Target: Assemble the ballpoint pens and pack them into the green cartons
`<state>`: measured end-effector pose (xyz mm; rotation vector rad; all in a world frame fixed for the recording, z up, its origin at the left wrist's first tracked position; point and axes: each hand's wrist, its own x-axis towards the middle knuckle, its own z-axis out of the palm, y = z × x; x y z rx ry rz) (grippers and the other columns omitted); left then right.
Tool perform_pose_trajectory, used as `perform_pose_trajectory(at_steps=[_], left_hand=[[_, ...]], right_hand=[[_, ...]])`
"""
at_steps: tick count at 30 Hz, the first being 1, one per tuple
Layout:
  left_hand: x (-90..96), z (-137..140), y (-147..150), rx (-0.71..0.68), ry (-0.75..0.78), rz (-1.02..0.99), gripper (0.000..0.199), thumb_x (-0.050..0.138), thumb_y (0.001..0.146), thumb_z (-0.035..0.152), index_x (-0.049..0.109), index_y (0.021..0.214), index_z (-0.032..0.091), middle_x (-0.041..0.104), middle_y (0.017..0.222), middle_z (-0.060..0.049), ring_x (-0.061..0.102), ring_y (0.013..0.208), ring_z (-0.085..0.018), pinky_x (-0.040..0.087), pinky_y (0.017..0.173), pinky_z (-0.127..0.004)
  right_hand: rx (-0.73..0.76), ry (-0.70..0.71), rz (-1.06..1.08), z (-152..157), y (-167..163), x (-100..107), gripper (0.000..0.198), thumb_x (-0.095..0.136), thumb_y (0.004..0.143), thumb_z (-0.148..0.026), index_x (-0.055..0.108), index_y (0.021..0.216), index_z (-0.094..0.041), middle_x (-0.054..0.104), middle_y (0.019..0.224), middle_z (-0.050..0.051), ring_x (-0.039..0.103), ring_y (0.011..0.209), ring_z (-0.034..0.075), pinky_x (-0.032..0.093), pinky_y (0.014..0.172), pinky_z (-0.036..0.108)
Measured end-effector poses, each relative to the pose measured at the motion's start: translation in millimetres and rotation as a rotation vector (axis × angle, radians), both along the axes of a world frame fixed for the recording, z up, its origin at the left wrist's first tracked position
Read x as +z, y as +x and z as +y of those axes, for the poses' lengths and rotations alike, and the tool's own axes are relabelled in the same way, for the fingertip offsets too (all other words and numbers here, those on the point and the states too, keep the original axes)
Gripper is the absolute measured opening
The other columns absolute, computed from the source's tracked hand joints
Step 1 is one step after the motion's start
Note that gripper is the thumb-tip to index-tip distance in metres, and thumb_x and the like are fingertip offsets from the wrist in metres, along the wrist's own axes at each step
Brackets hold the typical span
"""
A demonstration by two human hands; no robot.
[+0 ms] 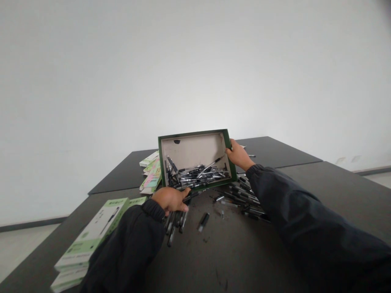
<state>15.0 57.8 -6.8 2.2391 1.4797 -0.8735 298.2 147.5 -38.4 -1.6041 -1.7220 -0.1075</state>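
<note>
A green-rimmed box (pixel 195 149) with a pale inside is tilted up toward me on the far part of the table. Black-and-clear pens (pixel 201 174) have gathered in a heap along its lower side. My right hand (pixel 240 154) grips the box's right wall, thumb over the rim. At the lower left corner of the box is my left hand (pixel 171 200), its thumb and forefinger apart. Loose pens (pixel 174 224) lie under and below that hand; its other fingers are hidden. A short black pen cap (pixel 203 221) rests on the table between the hands.
Stacked green-and-white pen cartons (pixel 94 228) stand at the left, partly behind my left sleeve. More green, white and pink cartons (pixel 152 175) lie left of the box. A pile of pens (pixel 244 197) spreads beside my right forearm. The dark table (pixel 299 191) reaches toward a white wall.
</note>
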Motion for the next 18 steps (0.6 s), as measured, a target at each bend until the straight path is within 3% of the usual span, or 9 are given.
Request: perform_pose_trajectory(at_steps=[10,18], left_hand=[[-3.4,5,-4,0.014,-0.057,-0.017,0.079,0.043,0.085,0.041,-0.004,0.143,0.015,0.072,0.084,-0.016,0.067,0.068,-0.027,0.049,0.056,-0.031],[-4.7,10,-9,0.012,-0.070,-0.045,0.083,0.047,0.082,0.043,-0.002,0.143,0.016,0.072,0.082,-0.012,0.065,0.058,-0.022,0.049,0.059,-0.031]], right_hand=[[0.011,-0.028,0.000,-1,-1,3,0.029,0.038,0.080,-0.023,0.048,0.106,-0.014,0.062,0.092,0.013,0.056,0.081,0.025,0.042,0.069,0.032],[-0.054,-0.043,-0.039,-1,-3,4,0.031,0.039,0.081,-0.025,0.048,0.108,-0.014,0.063,0.090,0.014,0.057,0.079,0.025,0.041,0.065,0.032]])
